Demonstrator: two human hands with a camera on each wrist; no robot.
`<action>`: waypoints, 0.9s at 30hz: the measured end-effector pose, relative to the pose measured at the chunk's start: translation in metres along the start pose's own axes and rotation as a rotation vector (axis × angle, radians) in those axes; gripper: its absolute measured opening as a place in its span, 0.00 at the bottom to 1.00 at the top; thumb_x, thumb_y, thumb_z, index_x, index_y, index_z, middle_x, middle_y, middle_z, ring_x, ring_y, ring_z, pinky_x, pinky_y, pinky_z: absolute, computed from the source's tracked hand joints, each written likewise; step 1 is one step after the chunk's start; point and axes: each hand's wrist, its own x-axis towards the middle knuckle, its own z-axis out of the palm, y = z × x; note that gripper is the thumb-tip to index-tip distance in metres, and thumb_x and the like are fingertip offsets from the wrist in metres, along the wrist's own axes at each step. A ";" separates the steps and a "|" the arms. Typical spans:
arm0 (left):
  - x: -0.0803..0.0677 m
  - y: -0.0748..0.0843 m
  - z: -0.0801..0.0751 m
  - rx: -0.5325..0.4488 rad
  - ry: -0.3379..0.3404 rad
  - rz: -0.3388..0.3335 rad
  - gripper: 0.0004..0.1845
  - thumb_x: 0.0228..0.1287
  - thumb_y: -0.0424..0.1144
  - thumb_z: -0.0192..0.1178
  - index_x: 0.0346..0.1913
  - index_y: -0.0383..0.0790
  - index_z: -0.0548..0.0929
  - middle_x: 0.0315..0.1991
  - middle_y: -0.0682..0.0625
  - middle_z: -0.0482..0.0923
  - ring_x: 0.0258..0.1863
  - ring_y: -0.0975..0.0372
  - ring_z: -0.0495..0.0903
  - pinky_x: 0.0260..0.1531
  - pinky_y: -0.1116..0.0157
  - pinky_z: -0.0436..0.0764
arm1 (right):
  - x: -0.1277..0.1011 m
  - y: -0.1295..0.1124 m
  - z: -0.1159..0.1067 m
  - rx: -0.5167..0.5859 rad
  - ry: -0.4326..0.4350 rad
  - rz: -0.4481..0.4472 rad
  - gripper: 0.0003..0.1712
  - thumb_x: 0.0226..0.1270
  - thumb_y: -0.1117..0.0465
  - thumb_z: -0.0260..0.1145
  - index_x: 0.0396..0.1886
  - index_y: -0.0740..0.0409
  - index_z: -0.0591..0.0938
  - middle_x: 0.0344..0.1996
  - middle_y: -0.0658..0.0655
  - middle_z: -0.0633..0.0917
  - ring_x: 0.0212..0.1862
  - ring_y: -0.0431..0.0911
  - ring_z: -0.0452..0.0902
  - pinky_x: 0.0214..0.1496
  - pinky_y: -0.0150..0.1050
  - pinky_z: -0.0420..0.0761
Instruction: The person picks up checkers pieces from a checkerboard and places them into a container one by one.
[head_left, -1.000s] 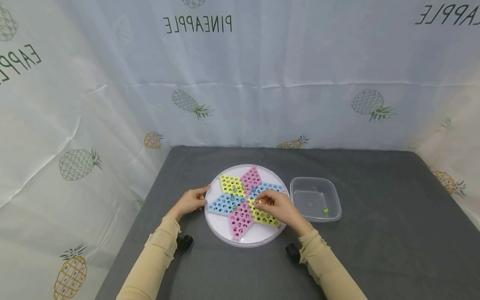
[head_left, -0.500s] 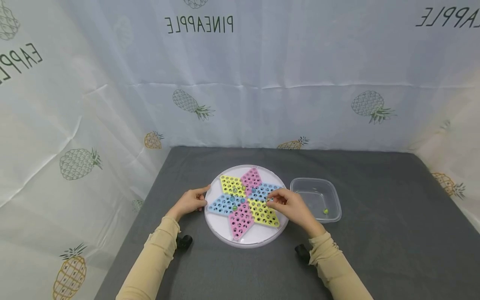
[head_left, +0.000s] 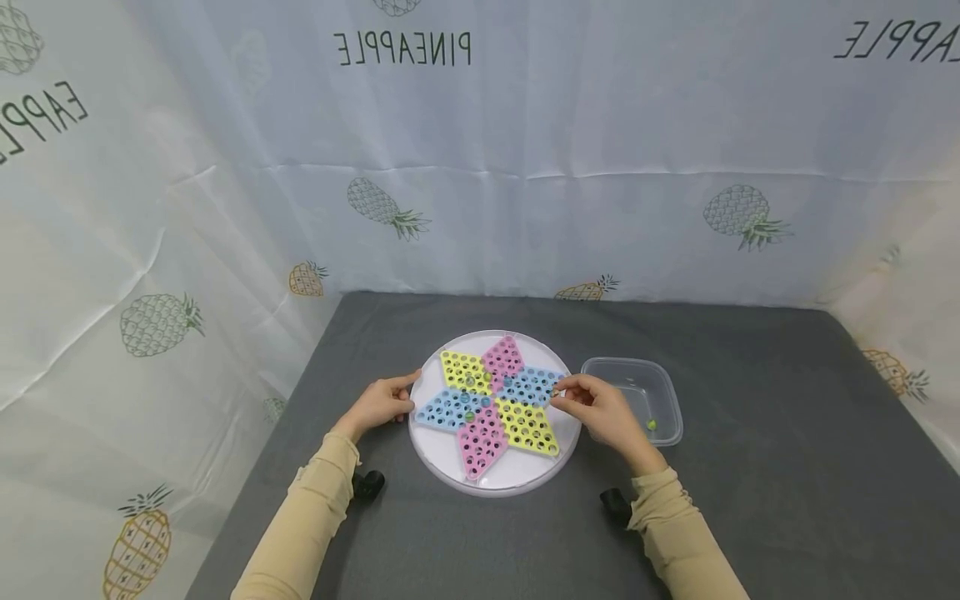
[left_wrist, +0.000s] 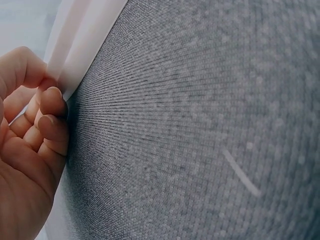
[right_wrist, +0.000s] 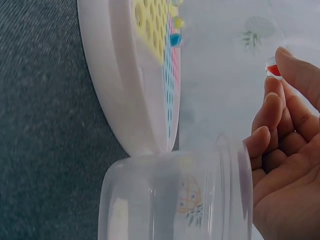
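A round white board (head_left: 442, 450) with a star of yellow, pink and blue perforated panels lies on the grey table; a few marbles (head_left: 471, 381) sit near its middle. My left hand (head_left: 381, 402) grips the board's left rim (left_wrist: 75, 65) with curled fingers. My right hand (head_left: 596, 407) hovers at the board's right edge, next to a clear plastic tub (head_left: 660, 392). In the right wrist view its fingertips (right_wrist: 295, 70) pinch a small red-and-clear marble (right_wrist: 273, 69). A green marble (head_left: 651, 423) lies in the tub.
Pineapple-print curtains enclose the grey table (head_left: 750, 467) at the back and on both sides. The clear tub (right_wrist: 175, 200) stands just right of the board (right_wrist: 120, 85). Black wrist-camera mounts (head_left: 368, 483) sit under both sleeves.
My right hand has lifted from the board's middle and moved right toward the tub, carrying a marble. The left hand has stayed on the rim.
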 end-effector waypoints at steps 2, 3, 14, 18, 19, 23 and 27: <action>-0.001 0.000 0.000 -0.003 0.001 0.013 0.35 0.52 0.33 0.59 0.67 0.41 0.66 0.22 0.52 0.69 0.18 0.65 0.70 0.22 0.68 0.70 | 0.000 0.002 -0.002 -0.004 0.012 0.014 0.16 0.55 0.50 0.69 0.39 0.54 0.83 0.28 0.52 0.79 0.29 0.39 0.70 0.30 0.31 0.72; -0.001 -0.001 -0.001 -0.003 0.001 0.020 0.35 0.52 0.33 0.59 0.67 0.41 0.66 0.22 0.52 0.69 0.18 0.65 0.70 0.22 0.69 0.70 | 0.000 0.003 -0.002 -0.007 0.018 0.022 0.16 0.55 0.50 0.69 0.40 0.54 0.83 0.28 0.52 0.79 0.29 0.40 0.71 0.31 0.31 0.72; 0.000 -0.001 0.001 0.005 0.006 0.004 0.35 0.52 0.33 0.59 0.68 0.43 0.66 0.22 0.52 0.69 0.19 0.64 0.69 0.22 0.68 0.69 | -0.002 0.020 -0.015 -0.065 0.069 0.082 0.18 0.57 0.49 0.67 0.43 0.54 0.83 0.30 0.53 0.80 0.30 0.39 0.72 0.31 0.30 0.72; 0.000 -0.001 0.000 0.002 0.007 0.009 0.35 0.52 0.33 0.59 0.67 0.43 0.66 0.21 0.52 0.69 0.18 0.64 0.69 0.21 0.68 0.69 | -0.004 0.025 -0.021 -0.102 0.101 0.087 0.18 0.58 0.48 0.66 0.43 0.54 0.83 0.31 0.54 0.81 0.30 0.39 0.72 0.32 0.30 0.72; 0.000 -0.001 0.000 0.003 0.007 0.012 0.35 0.52 0.33 0.59 0.67 0.42 0.66 0.21 0.52 0.70 0.18 0.64 0.69 0.21 0.68 0.69 | -0.004 0.026 -0.022 -0.108 0.112 0.091 0.18 0.58 0.49 0.66 0.43 0.54 0.83 0.32 0.54 0.82 0.31 0.38 0.72 0.32 0.30 0.73; 0.001 -0.002 -0.001 0.008 0.008 0.008 0.35 0.53 0.34 0.60 0.67 0.43 0.66 0.21 0.52 0.70 0.18 0.63 0.69 0.21 0.68 0.69 | -0.006 0.030 -0.027 -0.126 0.136 0.115 0.17 0.58 0.50 0.66 0.43 0.54 0.83 0.33 0.54 0.82 0.31 0.37 0.72 0.33 0.30 0.73; 0.001 -0.003 0.000 0.012 0.007 0.011 0.35 0.52 0.34 0.59 0.68 0.44 0.66 0.21 0.52 0.70 0.18 0.64 0.69 0.22 0.68 0.69 | -0.006 0.032 -0.031 -0.143 0.138 0.133 0.18 0.59 0.49 0.65 0.44 0.55 0.82 0.34 0.55 0.82 0.31 0.37 0.72 0.32 0.31 0.73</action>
